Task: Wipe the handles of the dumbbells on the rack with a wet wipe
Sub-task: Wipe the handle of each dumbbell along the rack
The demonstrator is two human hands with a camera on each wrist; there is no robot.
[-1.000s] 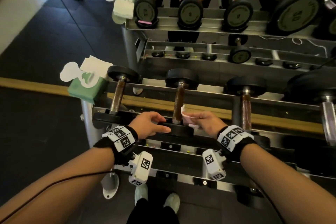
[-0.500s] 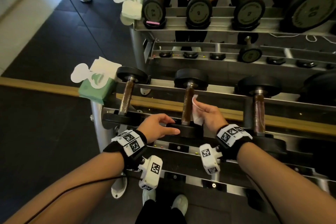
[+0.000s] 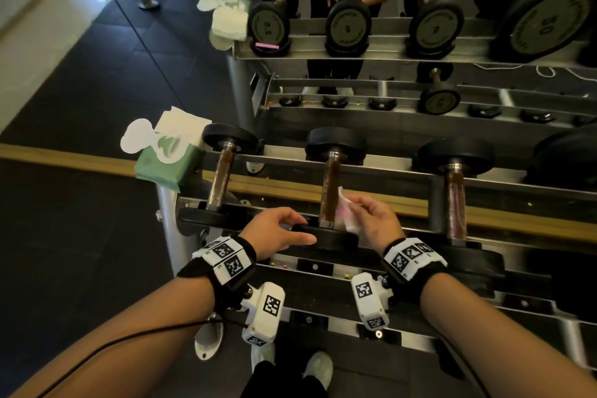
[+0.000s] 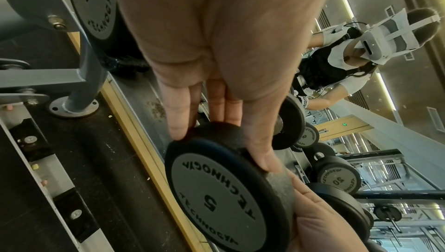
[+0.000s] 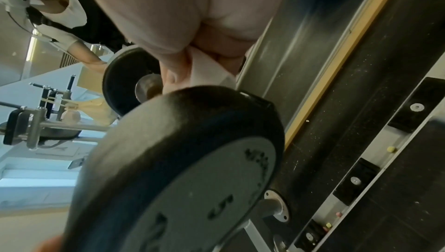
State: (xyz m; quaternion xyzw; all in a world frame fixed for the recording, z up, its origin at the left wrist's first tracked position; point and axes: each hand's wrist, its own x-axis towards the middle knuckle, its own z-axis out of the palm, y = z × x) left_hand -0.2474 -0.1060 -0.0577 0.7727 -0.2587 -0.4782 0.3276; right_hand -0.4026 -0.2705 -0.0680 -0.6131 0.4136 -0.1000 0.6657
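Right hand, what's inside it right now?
The right hand pinches a crumpled wet wipe against the handle of the middle dumbbell. Its fingers cover part of the wipe, so where it touches is hidden.

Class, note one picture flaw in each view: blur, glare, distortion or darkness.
Head view: wide-angle bowing of the rack, dim floor. Left wrist view: left hand looms soft, the dumbbell it grips sharp. Right wrist view: dumbbell blurred, right hand holding the wet wipe washed out.

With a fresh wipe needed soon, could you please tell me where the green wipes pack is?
In the head view, the green wipes pack sits at the left end of the rack, beside the leftmost dumbbell.
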